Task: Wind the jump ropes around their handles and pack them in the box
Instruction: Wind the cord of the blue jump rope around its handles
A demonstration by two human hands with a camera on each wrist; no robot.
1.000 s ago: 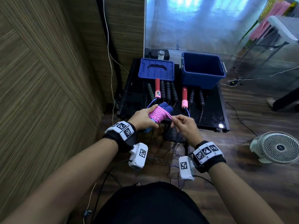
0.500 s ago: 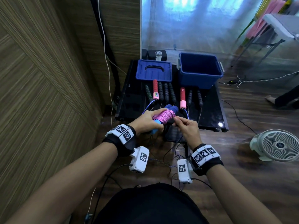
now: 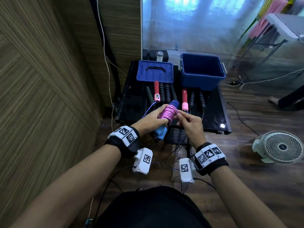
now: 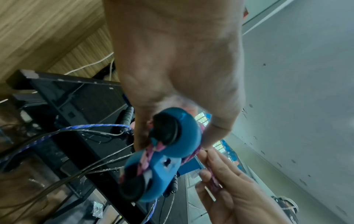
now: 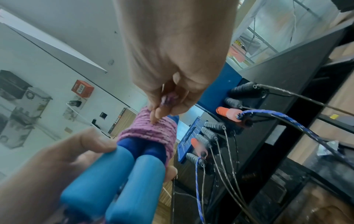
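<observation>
We hold a wound-up jump rope in the air

Our left hand [image 3: 152,118] grips the two blue handles [image 5: 122,180], tips pointing toward the blue box [image 3: 202,71] at the table's [image 3: 218,111] far edge. Our right hand [image 3: 189,123] pinches the pink rope [image 3: 168,112] end.

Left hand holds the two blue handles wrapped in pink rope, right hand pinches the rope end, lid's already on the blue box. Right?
Not the lid. The head view shows the open blue plastic box with its blue lid lying beside it on the black table. The rest holds.

Office-like room: wood-panelled wall [image 3: 49,96], fire alarm box [image 5: 82,88].
</observation>
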